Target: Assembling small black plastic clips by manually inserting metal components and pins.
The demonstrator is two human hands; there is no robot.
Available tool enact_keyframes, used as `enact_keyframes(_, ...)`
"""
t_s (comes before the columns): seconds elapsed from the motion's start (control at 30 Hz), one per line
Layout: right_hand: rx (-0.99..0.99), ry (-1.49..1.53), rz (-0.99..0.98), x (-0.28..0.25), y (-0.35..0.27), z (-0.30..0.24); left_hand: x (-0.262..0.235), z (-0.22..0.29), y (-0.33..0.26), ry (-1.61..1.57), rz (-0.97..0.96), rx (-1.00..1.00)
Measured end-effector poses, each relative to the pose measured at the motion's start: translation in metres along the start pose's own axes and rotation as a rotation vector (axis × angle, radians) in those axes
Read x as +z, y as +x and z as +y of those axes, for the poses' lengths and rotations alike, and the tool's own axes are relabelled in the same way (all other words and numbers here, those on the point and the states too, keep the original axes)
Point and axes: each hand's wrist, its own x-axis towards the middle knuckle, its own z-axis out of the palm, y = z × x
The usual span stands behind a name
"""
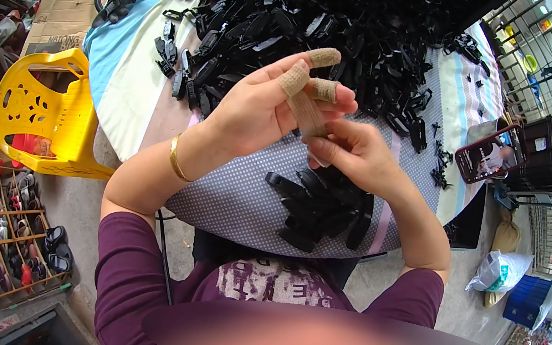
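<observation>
My left hand [254, 104] is raised over the table, fingers apart, with tan bandage wraps on several of them. From one finger a strip of tan bandage [306, 114] runs down toward my right hand [358, 155]. The right thumb and fingers pinch the strip's lower end. Below both hands, a small group of black plastic parts [321, 208] lies on the patterned tablecloth [236, 199]. Behind them rises a large pile of similar black parts [300, 17]. What lies directly behind my hands is hidden.
A yellow plastic chair [48, 109] stands left of the table, above a shoe rack [10, 231]. A phone [490, 154] on the right shows a picture. Small black pieces [441, 166] lie near it. Beyond are a wire rack [550, 129] and a white bag [500, 271].
</observation>
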Motion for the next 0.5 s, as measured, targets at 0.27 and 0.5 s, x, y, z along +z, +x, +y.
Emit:
enact_keyframes(0.27,-0.277,-0.298,0.005,0.008,-0.006,-0.005,-0.025,0.002,-0.006,-0.337,-0.341,-0.164)
enact_keyframes(0.5,-0.254,-0.231,0.180,0.003,-0.012,-0.020,0.013,0.008,-0.010,0.186,0.194,-0.086)
